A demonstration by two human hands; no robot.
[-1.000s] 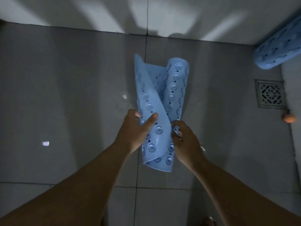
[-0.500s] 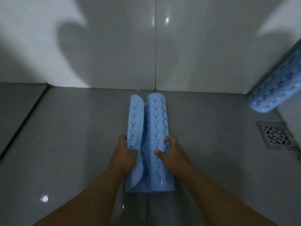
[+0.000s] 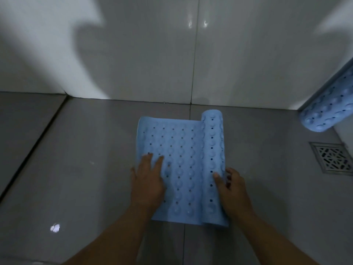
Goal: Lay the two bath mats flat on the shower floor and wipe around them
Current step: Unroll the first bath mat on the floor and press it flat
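A light blue bath mat with holes and round bumps lies partly unrolled on the grey shower floor, near the back wall. Its left part is flat; its right part is still a roll. My left hand presses flat, fingers spread, on the mat's left portion. My right hand curls around the roll's near end, thumb on top. A second blue mat, still rolled, leans in the right corner against the wall.
A square metal floor drain sits at the right, below the rolled mat. White tiled walls close the back. A dark floor joint runs diagonally at the left. A light spot reflects on the floor.
The mat went from held in the air to lying on the floor. Its left part has since been spread flat, with the roll pushed to the right; my left hand now presses flat.
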